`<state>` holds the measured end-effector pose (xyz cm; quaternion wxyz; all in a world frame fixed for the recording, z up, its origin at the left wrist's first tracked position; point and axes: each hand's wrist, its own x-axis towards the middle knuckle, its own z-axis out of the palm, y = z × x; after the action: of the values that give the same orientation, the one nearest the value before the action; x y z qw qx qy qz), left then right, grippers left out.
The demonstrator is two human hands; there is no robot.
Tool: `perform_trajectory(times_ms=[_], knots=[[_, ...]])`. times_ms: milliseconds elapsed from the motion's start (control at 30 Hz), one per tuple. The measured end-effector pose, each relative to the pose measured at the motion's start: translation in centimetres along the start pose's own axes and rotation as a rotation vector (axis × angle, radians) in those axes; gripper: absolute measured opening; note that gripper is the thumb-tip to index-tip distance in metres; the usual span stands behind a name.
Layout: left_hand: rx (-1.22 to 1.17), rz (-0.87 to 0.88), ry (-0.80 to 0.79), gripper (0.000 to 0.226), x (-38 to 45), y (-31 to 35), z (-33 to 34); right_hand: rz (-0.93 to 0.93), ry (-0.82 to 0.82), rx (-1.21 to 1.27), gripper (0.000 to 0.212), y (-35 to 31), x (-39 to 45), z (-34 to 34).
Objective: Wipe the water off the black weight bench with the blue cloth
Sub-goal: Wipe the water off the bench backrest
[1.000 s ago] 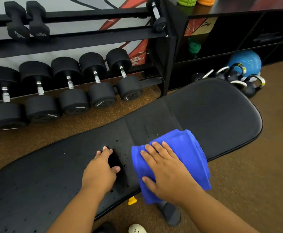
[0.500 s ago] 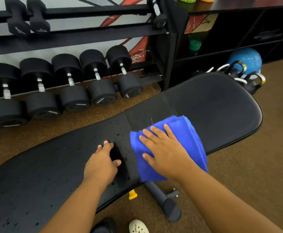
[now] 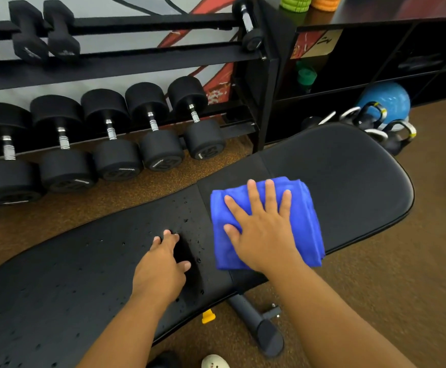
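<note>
The right hand [image 3: 263,232] lies flat on the folded cloth [image 3: 306,221], fingers [image 3: 252,189] spread apart. The left hand [image 3: 162,264] rests on the wet bench [image 3: 349,176] just beside, fingers loosely together.

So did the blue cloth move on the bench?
Yes. The blue cloth slid away from the person toward the bench's far edge, staying just right of the seam.
</note>
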<state>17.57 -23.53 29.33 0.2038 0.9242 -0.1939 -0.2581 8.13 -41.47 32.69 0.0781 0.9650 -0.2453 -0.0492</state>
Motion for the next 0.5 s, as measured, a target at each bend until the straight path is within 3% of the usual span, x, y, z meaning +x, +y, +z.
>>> perform_trajectory(times_ms=[100, 200, 333, 500], knots=[[0.008, -0.012, 0.002, 0.070, 0.1, 0.2, -0.1, 0.016, 0.002, 0.011, 0.091, -1.2, 2.9, -0.1], [-0.001, -0.009, 0.007, 0.070, 0.0, 0.2, 0.0, -0.034, -0.012, -0.008, 0.097, -2.8, 4.4, -0.2], [-0.016, 0.013, 0.026, 0.069, -0.1, 0.0, 0.0, -0.259, -0.059, -0.064, 0.084, -4.6, 4.2, 0.0], [-0.039, 0.012, 0.027, 0.069, -0.2, -0.1, -0.2, -0.261, -0.065, 0.016, 0.064, -3.8, 0.2, 0.7]])
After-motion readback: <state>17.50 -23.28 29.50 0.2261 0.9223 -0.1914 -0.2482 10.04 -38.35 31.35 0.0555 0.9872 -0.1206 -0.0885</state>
